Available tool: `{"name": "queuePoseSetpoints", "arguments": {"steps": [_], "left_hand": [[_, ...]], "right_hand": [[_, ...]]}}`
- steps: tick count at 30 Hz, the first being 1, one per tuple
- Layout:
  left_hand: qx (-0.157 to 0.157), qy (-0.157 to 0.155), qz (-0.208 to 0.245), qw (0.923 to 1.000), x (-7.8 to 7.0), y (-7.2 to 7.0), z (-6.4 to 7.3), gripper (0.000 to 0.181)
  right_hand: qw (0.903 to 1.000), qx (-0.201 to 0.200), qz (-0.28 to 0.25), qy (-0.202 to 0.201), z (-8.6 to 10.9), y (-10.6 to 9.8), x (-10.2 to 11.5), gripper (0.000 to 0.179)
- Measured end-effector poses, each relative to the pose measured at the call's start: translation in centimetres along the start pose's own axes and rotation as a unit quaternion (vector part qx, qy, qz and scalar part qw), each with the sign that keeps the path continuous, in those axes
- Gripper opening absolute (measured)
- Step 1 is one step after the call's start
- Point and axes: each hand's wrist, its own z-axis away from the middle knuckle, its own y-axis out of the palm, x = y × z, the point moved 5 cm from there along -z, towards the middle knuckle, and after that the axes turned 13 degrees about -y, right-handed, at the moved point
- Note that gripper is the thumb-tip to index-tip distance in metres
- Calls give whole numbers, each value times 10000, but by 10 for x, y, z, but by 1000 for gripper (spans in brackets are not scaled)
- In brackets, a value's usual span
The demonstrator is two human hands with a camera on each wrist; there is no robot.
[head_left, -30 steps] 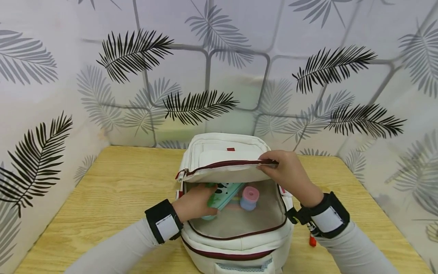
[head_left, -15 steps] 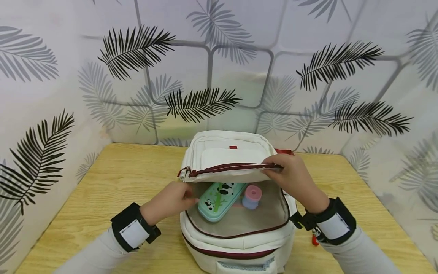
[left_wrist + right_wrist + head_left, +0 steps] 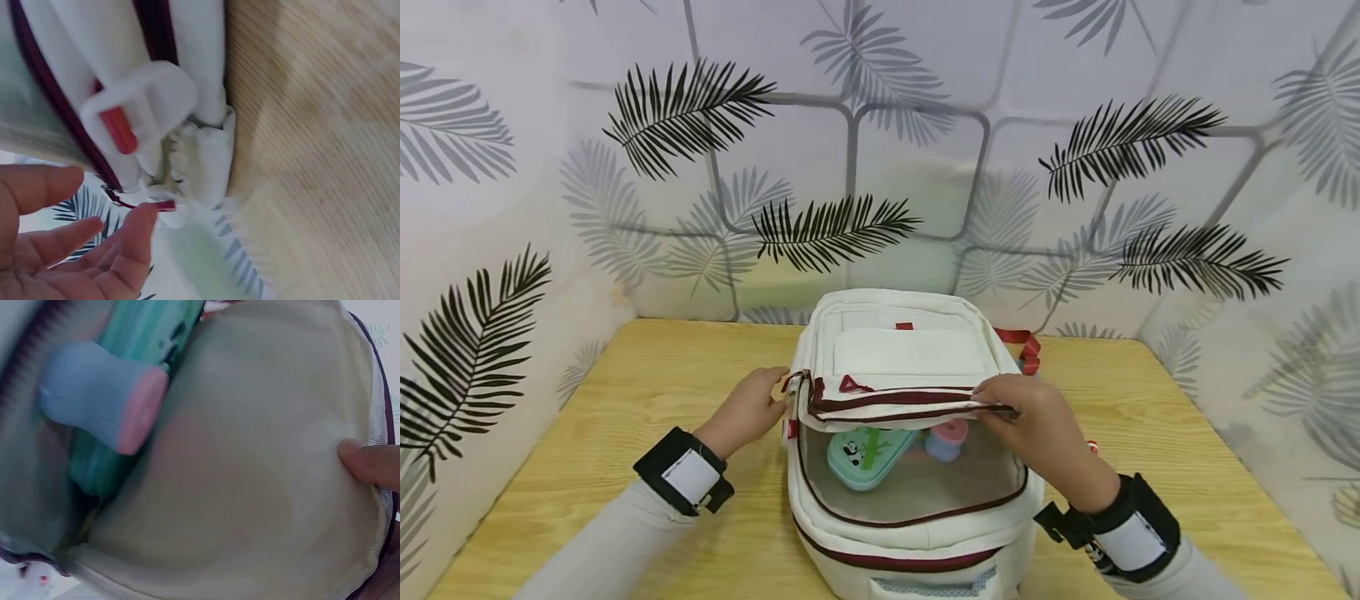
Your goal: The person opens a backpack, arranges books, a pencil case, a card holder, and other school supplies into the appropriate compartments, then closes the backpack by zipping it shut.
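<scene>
Lower than before, the flap [image 3: 913, 354] is hanging, the right hand [image 3: 1043, 433] pinching its edge; the left hand [image 3: 743, 414], fingers loosely apart, is hovering by the zip pull [image 3: 164, 205].

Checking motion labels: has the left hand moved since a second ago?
Yes: against the backpack, the left hand moved leftward, from inside to outside.

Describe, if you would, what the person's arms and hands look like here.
The left hand and right hand are bare, without gloves. Pale grey long sleeves, a left sleeve and a right sleeve, cover the forearms. A left wristband and a right wristband are black, each with a white rectangular patch and a small black attachment on its inner side.
</scene>
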Motion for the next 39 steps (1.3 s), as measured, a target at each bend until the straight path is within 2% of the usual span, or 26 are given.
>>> {"name": "queuePoseSetpoints", "arguments": {"steps": [4, 8, 12, 15, 19, 24, 28, 34, 39], "left_hand": [[-400, 124, 24, 9991, 2, 0, -9, 30], [-475, 197, 39, 9987, 2, 3, -16, 26], [-356, 191, 71, 9992, 4, 8, -23, 27], [-258, -23, 121, 9996, 6, 10, -26, 25], [-293, -241, 66, 9993, 4, 8, -26, 15], [-295, -370, -26, 9989, 2, 6, -23, 14], [-73, -519, 59, 9986, 5, 10, -25, 24], [-243, -459, -7, 9987, 2, 13, -25, 20], [-335, -606, 62, 9976, -2, 11, -23, 20]], "right_hand": [[9993, -180, -17, -331, 15, 6, 8, 29], [9964, -399, -153, -728, 32, 13, 17, 32], [9933, -481, -326, -1002, 46, 19, 22, 8], [9930, -424, -311, -1055, 53, 24, 24, 33], [9950, -187, -157, -973, 58, 30, 25, 38], [9956, 188, -3, -913, 62, 33, 27, 7], [9955, 226, 124, -911, 64, 36, 29, 26], [9962, 477, 246, -692, 65, 42, 30, 26], [9948, 819, 336, -508, 65, 44, 30, 25]]}}
